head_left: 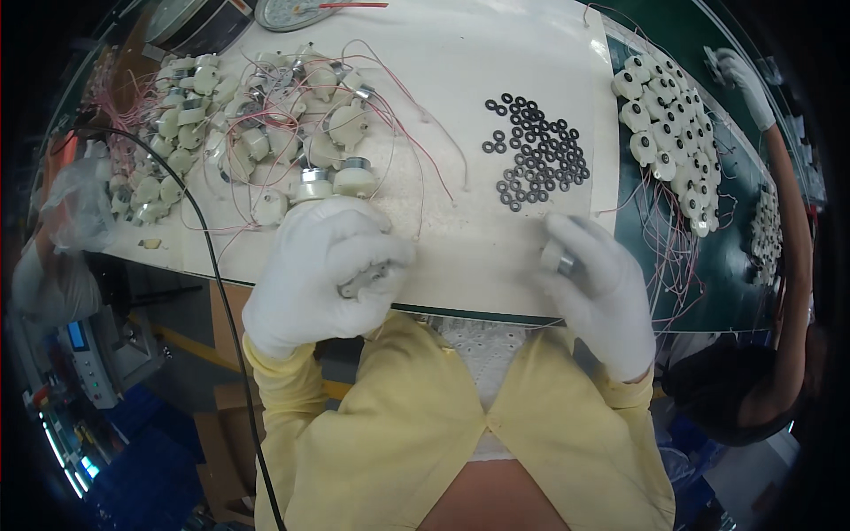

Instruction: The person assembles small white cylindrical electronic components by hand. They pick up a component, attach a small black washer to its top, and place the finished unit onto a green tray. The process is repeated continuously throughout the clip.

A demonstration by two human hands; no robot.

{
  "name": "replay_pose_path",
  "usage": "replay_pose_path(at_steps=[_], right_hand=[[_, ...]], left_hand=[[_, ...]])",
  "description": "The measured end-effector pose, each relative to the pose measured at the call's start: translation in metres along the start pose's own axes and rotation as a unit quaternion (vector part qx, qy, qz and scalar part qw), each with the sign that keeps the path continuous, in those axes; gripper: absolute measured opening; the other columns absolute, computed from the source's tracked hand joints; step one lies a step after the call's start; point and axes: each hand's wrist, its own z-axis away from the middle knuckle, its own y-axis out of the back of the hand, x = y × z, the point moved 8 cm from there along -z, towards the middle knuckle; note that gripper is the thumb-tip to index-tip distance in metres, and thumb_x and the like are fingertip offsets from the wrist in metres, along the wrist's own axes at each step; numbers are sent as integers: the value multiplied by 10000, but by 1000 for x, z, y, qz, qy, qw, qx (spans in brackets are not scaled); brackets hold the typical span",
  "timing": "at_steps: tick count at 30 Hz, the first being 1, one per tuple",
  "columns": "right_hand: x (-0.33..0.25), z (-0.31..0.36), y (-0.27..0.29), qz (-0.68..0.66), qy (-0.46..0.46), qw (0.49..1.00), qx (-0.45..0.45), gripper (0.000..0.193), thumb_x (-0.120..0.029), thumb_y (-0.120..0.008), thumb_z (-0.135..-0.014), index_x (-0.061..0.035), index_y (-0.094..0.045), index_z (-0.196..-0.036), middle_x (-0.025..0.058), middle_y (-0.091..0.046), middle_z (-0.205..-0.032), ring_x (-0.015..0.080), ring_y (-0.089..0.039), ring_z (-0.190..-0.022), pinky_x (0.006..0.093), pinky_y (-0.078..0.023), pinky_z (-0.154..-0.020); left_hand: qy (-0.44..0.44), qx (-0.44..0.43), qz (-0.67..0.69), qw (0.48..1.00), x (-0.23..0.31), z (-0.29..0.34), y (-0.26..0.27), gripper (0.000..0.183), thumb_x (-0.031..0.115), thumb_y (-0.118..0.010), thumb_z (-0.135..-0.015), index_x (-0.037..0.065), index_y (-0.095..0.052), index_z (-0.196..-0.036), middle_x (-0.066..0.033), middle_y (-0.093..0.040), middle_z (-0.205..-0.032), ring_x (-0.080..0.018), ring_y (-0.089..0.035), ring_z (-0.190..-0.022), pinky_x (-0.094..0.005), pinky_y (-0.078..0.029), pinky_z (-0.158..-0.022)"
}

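Note:
White gloves cover both of my hands. At the table's near edge, my left hand (323, 270) is closed round a pale grey part (365, 280), mostly hidden by the fingers. My right hand (598, 288), slightly blurred, grips a small motor with a silver metal casing (561, 259) between thumb and fingers. Just beyond the left hand stand white-and-silver motors (354, 180) with thin red and white wires. Black rubber rings (536, 146) lie loose in a patch beyond the right hand.
A large heap of wired motors (190, 111) covers the table's left. At right, motors with black rings (673, 133) stand in rows on a green surface. A black cable (208, 234) hangs across the left. Another person's gloved hand (744, 84) is at far right; another person's sleeve (57, 283) at left.

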Motion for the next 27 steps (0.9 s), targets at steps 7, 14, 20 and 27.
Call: replay_pose_path(at_steps=[7,14,20,27], right_hand=[[2,-4,11,111,15,993,35,564,-81,-849,-792,-57,-668,-1326,57,-643,-816,154,-583,-656,279,-489,-622],[10,-13,0,-106,-150,982,32,387,-47,-683,-973,12,-650,-1354,-7,-664,-900,51,-552,-720,208,-460,-667],[10,-16,-3,-61,-129,989,49,370,-34,-684,-980,25,-642,-1343,20,-699,-981,45,-586,-773,190,-473,-704],[14,-15,-14,4,-117,985,126,342,-42,-843,-831,-2,-710,-1144,34,-760,-898,67,-638,-716,216,-515,-677]], left_hand=[[-27,35,-76,996,5,8,-14,507,200,-849,-560,163,-747,-1055,-9,-623,-935,-282,-668,-1006,-416,-485,-794],[3,57,-97,994,1,11,-18,532,279,-867,-523,204,-740,-1034,16,-608,-919,-247,-661,-1024,-408,-465,-795],[16,54,-86,995,-2,10,-17,476,311,-861,-530,213,-739,-979,36,-593,-900,-221,-660,-1018,-400,-455,-778],[34,39,-77,996,-4,10,-20,474,341,-858,-540,217,-730,-979,36,-576,-886,-214,-652,-1010,-400,-446,-770]])
